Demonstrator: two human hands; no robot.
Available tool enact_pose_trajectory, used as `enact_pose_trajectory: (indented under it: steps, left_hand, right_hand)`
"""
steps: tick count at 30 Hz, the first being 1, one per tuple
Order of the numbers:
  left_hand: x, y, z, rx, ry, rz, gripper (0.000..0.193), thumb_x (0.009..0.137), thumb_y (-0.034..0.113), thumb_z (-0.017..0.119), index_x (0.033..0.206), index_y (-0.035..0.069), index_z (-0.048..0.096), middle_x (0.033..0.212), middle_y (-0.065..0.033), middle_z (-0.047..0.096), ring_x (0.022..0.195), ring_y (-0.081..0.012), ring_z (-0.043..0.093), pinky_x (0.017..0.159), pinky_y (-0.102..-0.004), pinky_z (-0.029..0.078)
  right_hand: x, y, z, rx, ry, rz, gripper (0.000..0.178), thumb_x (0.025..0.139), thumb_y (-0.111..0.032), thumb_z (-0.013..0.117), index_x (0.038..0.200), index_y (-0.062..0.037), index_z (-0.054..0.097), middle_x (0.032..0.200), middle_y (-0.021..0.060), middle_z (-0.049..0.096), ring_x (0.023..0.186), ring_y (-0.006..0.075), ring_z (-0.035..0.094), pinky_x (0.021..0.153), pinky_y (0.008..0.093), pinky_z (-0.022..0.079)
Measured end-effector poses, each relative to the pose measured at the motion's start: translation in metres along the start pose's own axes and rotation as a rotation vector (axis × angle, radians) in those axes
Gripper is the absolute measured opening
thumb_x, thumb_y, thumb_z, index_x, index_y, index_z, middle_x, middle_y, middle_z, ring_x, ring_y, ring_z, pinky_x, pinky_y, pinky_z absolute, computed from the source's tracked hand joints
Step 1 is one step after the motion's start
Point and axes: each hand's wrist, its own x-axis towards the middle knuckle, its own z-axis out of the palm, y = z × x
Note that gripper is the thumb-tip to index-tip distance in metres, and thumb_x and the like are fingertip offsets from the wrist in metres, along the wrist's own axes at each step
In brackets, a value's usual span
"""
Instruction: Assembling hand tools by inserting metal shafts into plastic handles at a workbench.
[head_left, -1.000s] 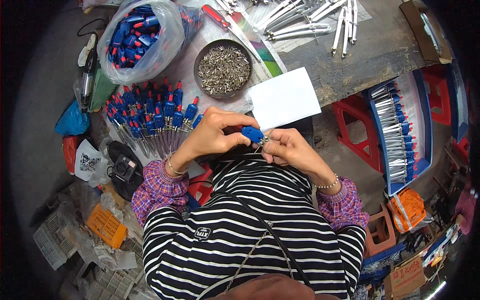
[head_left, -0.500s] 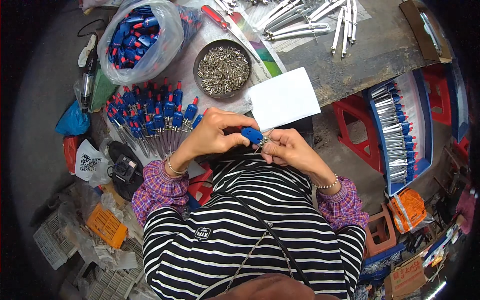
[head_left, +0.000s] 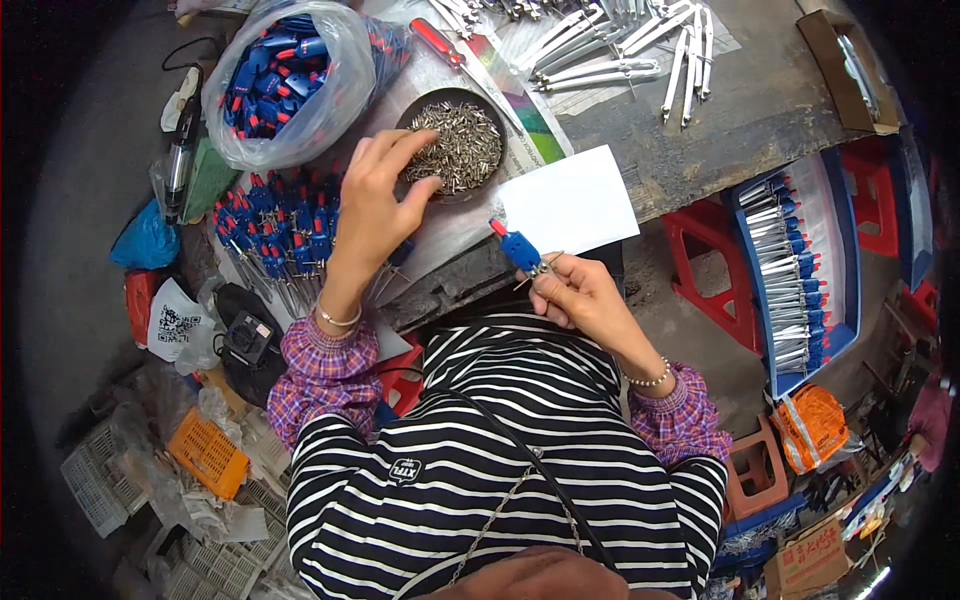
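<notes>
My left hand (head_left: 372, 205) reaches over a dark round bowl (head_left: 455, 94) full of small silvery rivets (head_left: 458, 145). Its thumb and fingers are spread apart, the fingertips at the rivets, and nothing shows between them. In front of my body, my right hand (head_left: 578, 293) pinches the metal end of a blue plastic piece with a red tip (head_left: 520, 250). Thin metal prongs stick out beside my fingertips; the rest of that end is hidden by them. Left of the bowl, behind my left wrist, lie many similar blue pieces on metal rods (head_left: 290, 225).
A clear plastic bag (head_left: 352, 55) holds loose blue pieces. A red-handled tool (head_left: 437, 42) and silvery metal arms (head_left: 590, 50) lie at the back. White paper (head_left: 570, 200) overlaps the table edge. At right, a blue tray (head_left: 755, 290) of assembled pieces stands near a red stool (head_left: 705, 270).
My left hand has let go of the blue piece and moved up and left to the bowl, opening its fingers. My right hand keeps the piece, its red tip now exposed.
</notes>
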Motion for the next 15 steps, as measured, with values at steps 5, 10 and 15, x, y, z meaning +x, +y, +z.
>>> enact_pose_trajectory:
  steps: [5, 10, 15]
  left_hand:
    - [-0.0006, -0.0069, 0.0147, 0.03, 0.021, 0.033, 0.024, 0.071, 0.003, 0.067, 0.095, 0.003, 0.065, 0.085, -0.0104, 0.062, 0.078, -0.0263, 0.058, 0.068, -0.0321, 0.046]
    - [0.0047, -0.0081, 0.0139, -0.01, 0.019, 0.024, 0.014, 0.071, 0.001, 0.066, 0.085, 0.001, 0.066, 0.077, -0.0105, 0.063, 0.07, -0.0247, 0.059, 0.066, -0.0301, 0.046]
    - [0.0042, -0.0038, 0.0085, -0.189, 0.035, -0.031, 0.012, 0.073, -0.001, 0.066, 0.085, 0.001, 0.067, 0.08, -0.0082, 0.065, 0.067, -0.0152, 0.061, 0.061, -0.0245, 0.046]
  right_hand:
    - [-0.0023, -0.0007, 0.0035, 0.024, -0.003, 0.01, 0.021, 0.093, -0.014, 0.051, 0.106, 0.001, 0.059, 0.069, -0.0005, 0.056, 0.05, 0.002, 0.043, 0.044, 0.0154, 0.033]
    - [-0.0014, 0.0033, 0.0013, 0.077, -0.015, 0.009, 0.024, 0.093, -0.017, 0.052, 0.108, 0.0008, 0.058, 0.07, -0.0012, 0.057, 0.05, 0.0021, 0.044, 0.044, 0.0158, 0.034]
    - [-0.0011, 0.0028, 0.0025, 0.085, -0.001, 0.015, 0.021, 0.095, -0.011, 0.048, 0.109, 0.002, 0.057, 0.07, 0.0016, 0.056, 0.05, 0.0024, 0.042, 0.044, 0.0159, 0.032]
